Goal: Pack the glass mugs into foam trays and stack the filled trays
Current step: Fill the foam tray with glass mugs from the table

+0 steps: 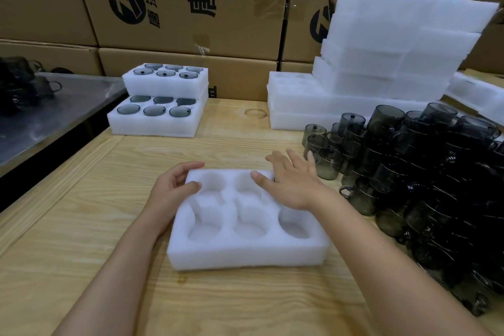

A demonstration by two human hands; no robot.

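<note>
A left hand (171, 194) pinches the corner of a white, empty six-well foam tray (245, 254), right hand (291, 185) fingers spread over it; two filled trays (161, 128) behind.

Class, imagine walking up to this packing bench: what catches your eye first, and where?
The dark heap of glass mugs on the right of the table stands out first. Then the empty foam tray in front, left hand gripping its far left corner, right hand open over its far right.
</note>
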